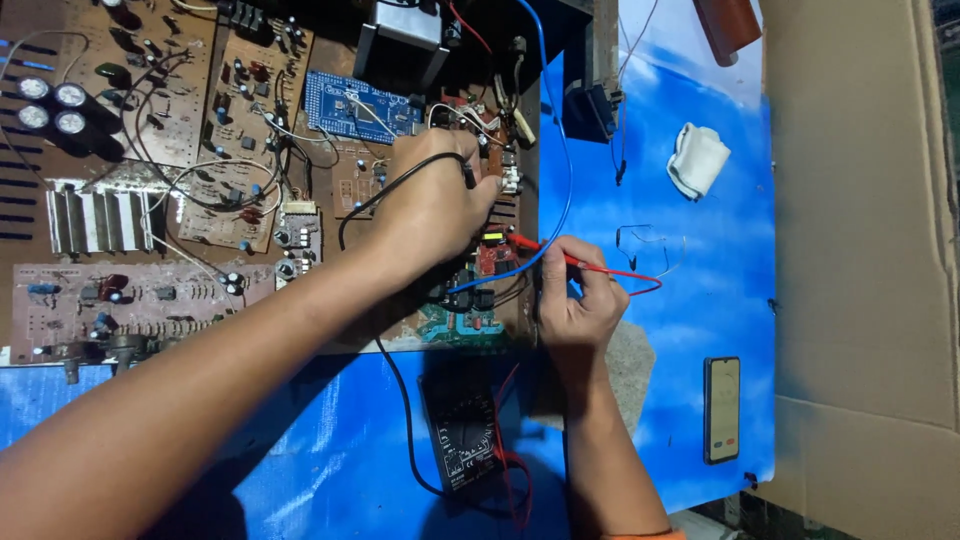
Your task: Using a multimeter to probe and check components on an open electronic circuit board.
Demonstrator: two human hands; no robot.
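My left hand (pixel 432 205) reaches across an opened amplifier chassis (pixel 30 290) and holds a black test probe (pixel 466 172) on a small board near the chassis's right side. My right hand (pixel 575 300) pinches a red test probe (pixel 530 243) whose tip touches a small red board (pixel 494 256). Black and red leads run down to a black multimeter (pixel 462 435) lying on the blue sheet (pixel 720 250) between my forearms.
Brown circuit boards (pixel 140 90), a blue board (pixel 360 105), a transformer (pixel 405 35), large capacitors (pixel 50 105) and heat sinks (pixel 95 218) fill the chassis. A phone (pixel 722 408), a white cloth (pixel 697 158) and loose wire (pixel 640 240) lie on the sheet. Cardboard (pixel 860 250) lies right.
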